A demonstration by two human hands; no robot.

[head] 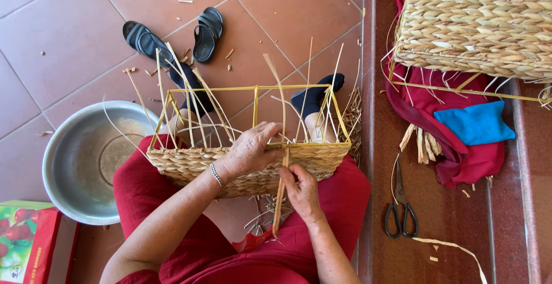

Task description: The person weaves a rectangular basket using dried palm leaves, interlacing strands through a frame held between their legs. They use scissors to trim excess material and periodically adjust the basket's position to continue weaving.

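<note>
Item in hand: half-woven basket (247,163) on a yellow wire frame (256,91), resting on the lap, near centre, its woven wall facing the person so the working edge is in reach.
Left hand (250,151): fingers curled over the basket's near rim, clamping it steady.
Right hand (299,189): closed in a pinch on a flat straw strand (280,195), held upright against the wall, apparently to thread it.
Loose stakes: pale strands (190,97) stand free above the frame, unwoven.
Left, on the floor: metal basin (69,163); printed box (26,241); black sandals (172,33) farther off.
Right, on a red stone ledge (448,244): scissors (401,212) close by; finished basket (477,22) on red cloth (454,140); blue cloth (474,124).
Surface: terracotta floor tiles (52,36), littered with straw scraps.
</note>
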